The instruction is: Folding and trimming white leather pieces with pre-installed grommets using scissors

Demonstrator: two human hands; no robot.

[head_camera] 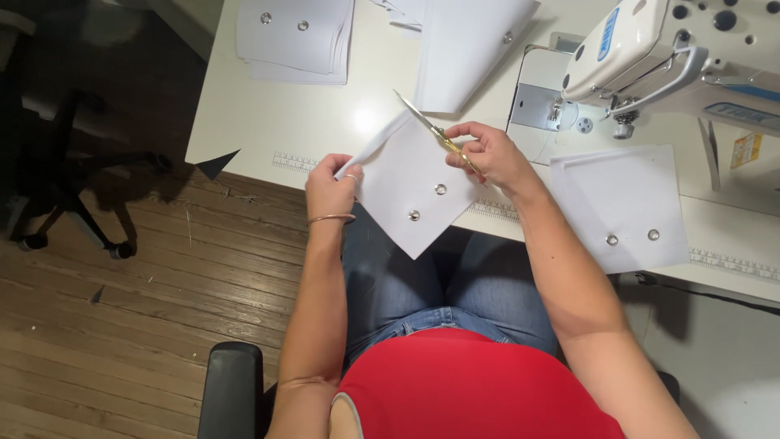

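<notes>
My left hand (329, 185) pinches the left corner of a white fabric piece (406, 183) with two metal eyelets, held tilted over the table's front edge and my lap. My right hand (487, 154) grips small gold scissors (431, 126), whose blades point up and to the left along the piece's upper edge. A thin bangle sits on my left wrist.
A white sewing machine (650, 49) stands at the back right on the white table (284, 122). Another eyelet piece (621, 203) lies at the right, a stack of such pieces (296, 36) at the back left, and more white sheets (467, 49) behind. A black chair base (65, 179) stands on the wooden floor at the left.
</notes>
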